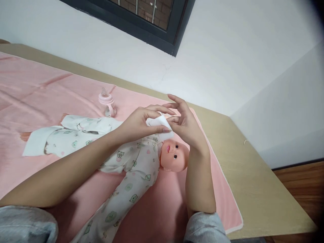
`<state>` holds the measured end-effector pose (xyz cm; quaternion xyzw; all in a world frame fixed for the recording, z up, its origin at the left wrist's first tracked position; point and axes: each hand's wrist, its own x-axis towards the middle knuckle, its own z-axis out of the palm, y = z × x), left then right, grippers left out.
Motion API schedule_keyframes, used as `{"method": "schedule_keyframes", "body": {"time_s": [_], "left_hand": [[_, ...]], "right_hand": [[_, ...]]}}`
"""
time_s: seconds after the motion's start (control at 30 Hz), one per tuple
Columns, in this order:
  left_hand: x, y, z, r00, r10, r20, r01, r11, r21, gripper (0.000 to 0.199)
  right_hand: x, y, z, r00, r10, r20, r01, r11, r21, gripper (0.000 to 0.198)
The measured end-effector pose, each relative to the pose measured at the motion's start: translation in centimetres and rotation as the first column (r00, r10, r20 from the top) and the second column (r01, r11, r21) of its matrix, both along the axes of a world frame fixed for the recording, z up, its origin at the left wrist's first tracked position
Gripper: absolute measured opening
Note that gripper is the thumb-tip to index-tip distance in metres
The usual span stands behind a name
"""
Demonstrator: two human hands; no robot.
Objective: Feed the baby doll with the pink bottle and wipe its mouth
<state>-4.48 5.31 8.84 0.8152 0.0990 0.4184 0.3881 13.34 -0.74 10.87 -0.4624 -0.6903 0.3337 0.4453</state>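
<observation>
A baby doll (pixel 173 156) lies on its back in white patterned clothes, its head toward the right. My left hand (pixel 141 123) reaches over its chest and pinches a white sleeve cuff (pixel 165 134), with the thumb on the near side and the fingers above. At the cuff's right edge is my right hand (pixel 186 126); its thumb and index finger close on the edge while the other fingers stretch out. Whatever is inside the cuff is hidden. The doll's near sleeve (pixel 129 187) extends toward the bottom of the view, under my left forearm.
A pink baby bottle (pixel 106 101) with a handle stands beyond the doll's legs. Under everything lies a pink blanket (pixel 32 91), creased at the left, on a wooden table (pixel 240 175). A white wall (pixel 215 60) with a dark-framed window (pixel 152 28) rises behind.
</observation>
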Motion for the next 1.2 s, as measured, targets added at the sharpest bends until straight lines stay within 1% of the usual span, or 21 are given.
{"method": "schedule_keyframes", "body": {"time_s": [0.07,0.13,0.2,0.27,0.3,0.37,0.43,0.5,0.57,0.7,0.8,0.9,1.03,1.2], "left_hand": [[0.0,-0.2,0.1,0.999,0.025,0.036,-0.025,1.000,-0.013,0.011],[-0.1,-0.5,0.4,0.994,0.084,0.073,-0.082,0.996,-0.033,0.007],[-0.4,-0.9,0.8,0.987,0.128,0.095,-0.122,0.990,-0.064,0.002],[-0.7,-1.1,1.1,0.991,0.111,0.071,-0.104,0.991,-0.088,0.003],[-0.8,-1.2,1.2,0.996,0.084,0.028,-0.081,0.993,-0.090,0.005],[-0.8,-1.2,1.1,0.991,0.021,-0.134,-0.029,0.998,-0.056,0.017],[-0.5,-1.2,0.7,0.937,-0.023,-0.347,0.030,0.999,0.014,0.031],[-0.1,-1.2,0.3,0.865,-0.036,-0.500,0.085,0.994,0.074,0.034],[0.3,-1.3,-0.1,0.820,-0.040,-0.571,0.118,0.988,0.100,0.029],[0.7,-1.4,-0.5,0.786,-0.033,-0.617,0.122,0.987,0.102,0.021],[0.9,-1.5,-0.7,0.779,-0.018,-0.627,0.112,0.988,0.110,0.023],[1.1,-1.7,-0.7,0.761,0.002,-0.649,0.087,0.990,0.106,0.026],[1.4,-2.0,-0.7,0.745,0.042,-0.666,0.058,0.990,0.128,0.029],[1.4,-2.0,-1.0,0.739,0.071,-0.670,0.050,0.986,0.160,0.028]], "right_hand": [[0.1,0.1,0.0,1.000,-0.017,0.009,0.017,1.000,-0.005,0.069],[0.5,0.4,0.0,0.998,-0.057,0.020,0.057,0.998,-0.005,0.070],[1.5,0.9,-0.2,0.991,-0.132,0.036,0.132,0.991,0.011,0.072],[3.1,1.6,-0.6,0.970,-0.240,0.043,0.239,0.970,0.037,0.072],[4.0,2.0,-0.9,0.954,-0.297,0.044,0.295,0.955,0.040,0.070],[6.0,2.8,-1.7,0.917,-0.394,0.055,0.394,0.919,0.008,0.065],[7.8,3.7,-2.8,0.883,-0.462,0.089,0.468,0.881,-0.073,0.060],[9.2,4.5,-4.1,0.859,-0.498,0.114,0.511,0.843,-0.166,0.056],[10.2,5.3,-5.6,0.857,-0.505,0.103,0.514,0.824,-0.240,0.052],[10.9,7.0,-8.9,0.861,-0.506,0.037,0.489,0.808,-0.329,0.043],[10.9,8.0,-11.3,0.851,-0.525,-0.021,0.479,0.792,-0.379,0.036],[10.7,8.6,-13.4,0.832,-0.544,-0.103,0.453,0.775,-0.440,0.025],[10.6,8.8,-14.9,0.803,-0.579,-0.142,0.467,0.758,-0.456,0.016],[11.0,9.1,-15.5,0.790,-0.594,-0.152,0.484,0.757,-0.439,0.013]]}}
